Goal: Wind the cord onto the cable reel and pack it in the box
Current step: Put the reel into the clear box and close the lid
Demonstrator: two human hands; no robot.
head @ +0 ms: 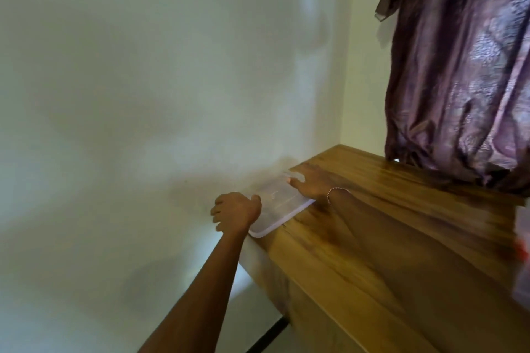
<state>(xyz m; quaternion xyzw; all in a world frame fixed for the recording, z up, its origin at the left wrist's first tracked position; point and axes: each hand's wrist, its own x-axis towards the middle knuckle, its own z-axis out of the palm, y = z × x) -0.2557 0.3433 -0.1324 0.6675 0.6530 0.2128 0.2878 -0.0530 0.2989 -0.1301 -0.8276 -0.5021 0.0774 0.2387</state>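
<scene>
A translucent plastic box lid [279, 206] lies flat on the left end of the wooden table [372, 238], close to the wall. My left hand [235, 210] holds the lid's near left corner, thumb on top and fingers curled under the edge. My right hand [305, 183], with a thin bracelet on the wrist, lies on the lid's far right side with fingers stretched out. No cord or cable reel shows clearly. The picture is blurred by motion.
A pale wall [143, 94] runs along the table's left side. A purple curtain [464, 66] hangs down onto the table's far right. A blurred pale object with red on it [522, 252] sits at the right frame edge. A dark table leg [268, 334] shows below.
</scene>
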